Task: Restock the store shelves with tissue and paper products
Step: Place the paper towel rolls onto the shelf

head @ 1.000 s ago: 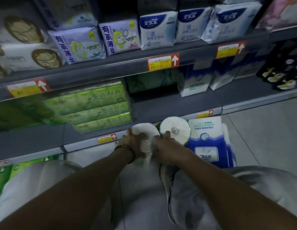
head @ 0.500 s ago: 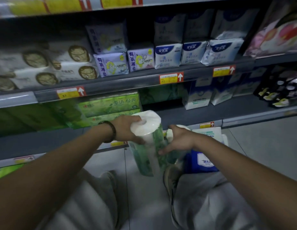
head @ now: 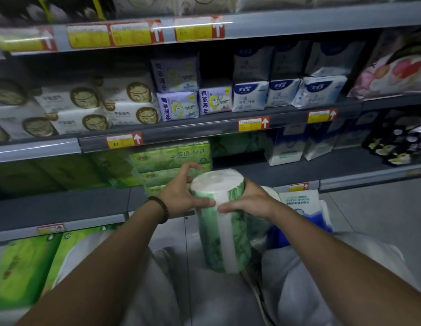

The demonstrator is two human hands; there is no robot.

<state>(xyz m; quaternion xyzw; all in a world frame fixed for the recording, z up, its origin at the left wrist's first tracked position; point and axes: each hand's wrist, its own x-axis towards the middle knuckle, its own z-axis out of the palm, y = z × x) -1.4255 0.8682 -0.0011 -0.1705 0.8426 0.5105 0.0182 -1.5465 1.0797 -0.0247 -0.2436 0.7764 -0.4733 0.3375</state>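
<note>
I hold a tall green-and-white wrapped pack of paper rolls (head: 222, 231) upright in front of the lower shelf. My left hand (head: 181, 196) grips its upper left side, thumb across the front. My right hand (head: 248, 201) grips the upper right side. Behind the pack, a second white roll (head: 270, 192) and a blue-and-white paper pack (head: 303, 208) stand on the floor. Green tissue packs (head: 172, 156) are stacked on the shelf just beyond my left hand.
A dark gap (head: 237, 161) lies on the grey shelf (head: 322, 170) right of the green packs, with blue-white packs (head: 285, 151) further right. Sanitary pad packs (head: 249, 95) fill the shelf above. Green packs (head: 23, 267) sit at lower left. My knees frame the floor.
Both hands have lifted the green-wrapped pack off the floor and raised it toward the shelf. My view has tilted upward, showing more shelves.
</note>
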